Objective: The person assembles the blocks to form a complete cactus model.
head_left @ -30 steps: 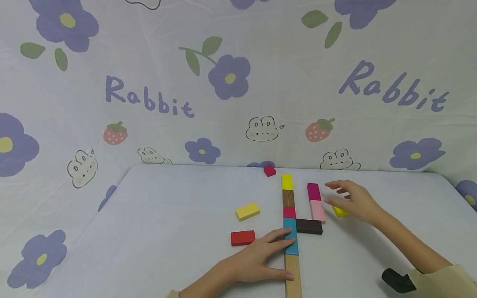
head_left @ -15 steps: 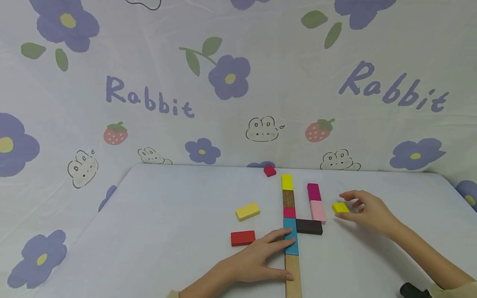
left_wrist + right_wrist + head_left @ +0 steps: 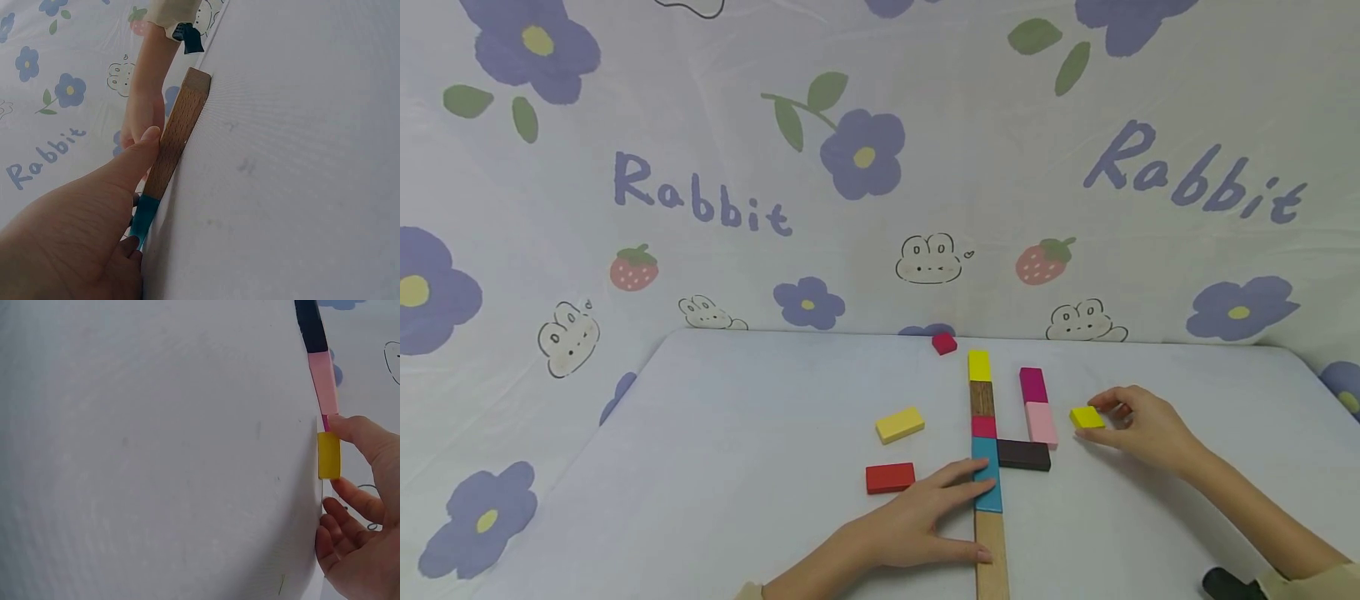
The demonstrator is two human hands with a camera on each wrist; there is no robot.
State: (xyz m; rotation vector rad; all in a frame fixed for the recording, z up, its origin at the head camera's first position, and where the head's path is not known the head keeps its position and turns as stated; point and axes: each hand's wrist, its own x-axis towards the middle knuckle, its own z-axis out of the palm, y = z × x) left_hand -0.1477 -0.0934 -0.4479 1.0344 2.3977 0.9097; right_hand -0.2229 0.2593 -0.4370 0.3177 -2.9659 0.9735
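My right hand point(image 3: 1153, 427) pinches a small bright yellow block point(image 3: 1086, 417) on the table at the right. In the right wrist view thumb and index finger sit at opposite ends of that yellow block point(image 3: 329, 455), the other fingers bent below. My left hand point(image 3: 917, 521) rests against a straight row of blocks. Its fingers lie extended over the blue block point(image 3: 987, 492), and its thumb touches the long wooden block point(image 3: 991, 575). Farther along the row come a crimson block point(image 3: 983, 427), a brown wood-grain block point(image 3: 981, 398) and a yellow block point(image 3: 979, 365).
A black block point(image 3: 1026, 455) juts right from the blue one. Beyond it lie a pink block point(image 3: 1041, 423) and a magenta block point(image 3: 1033, 385), end to end. Left of the row are a pale yellow block point(image 3: 899, 425), a red block point(image 3: 890, 478) and a small red block point(image 3: 944, 343).
My right hand has drawn back to the right and nearer from beside the magenta block, and its thumb and finger have closed on the yellow block. My left hand stays in place.
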